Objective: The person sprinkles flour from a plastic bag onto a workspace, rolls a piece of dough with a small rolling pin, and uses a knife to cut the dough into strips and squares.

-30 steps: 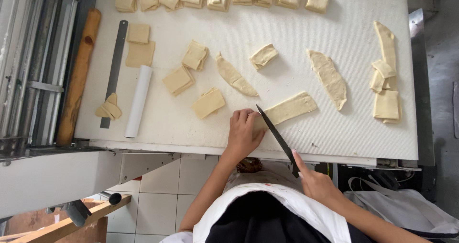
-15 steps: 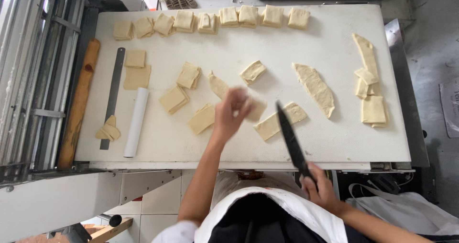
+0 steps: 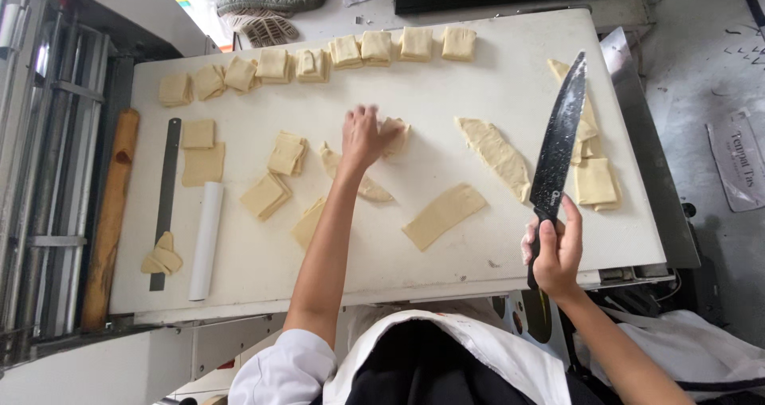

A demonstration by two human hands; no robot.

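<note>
My left hand [image 3: 365, 136] reaches across the white work table [image 3: 446, 270] and grips a small folded dough piece [image 3: 396, 133] near the middle. A long dough strip [image 3: 351, 174] lies under my wrist. My right hand [image 3: 552, 250] holds a large black knife [image 3: 560, 138] by its handle, blade pointing up and away over the table's right side. A cut rectangular dough strip [image 3: 444, 215] lies between my arms. A longer tapered dough strip [image 3: 497, 155] lies just left of the blade.
A row of folded dough squares [image 3: 319, 61] lines the far edge. More dough pieces [image 3: 275, 174] sit left of centre, and a stack of dough [image 3: 596, 180] at the right. A white roller [image 3: 205, 242], metal ruler [image 3: 166, 190] and wooden rolling pin [image 3: 111, 214] lie at the left.
My left hand left the cut strip at the near edge and reached forward onto the folded piece. My right hand lifted the knife up and to the right.
</note>
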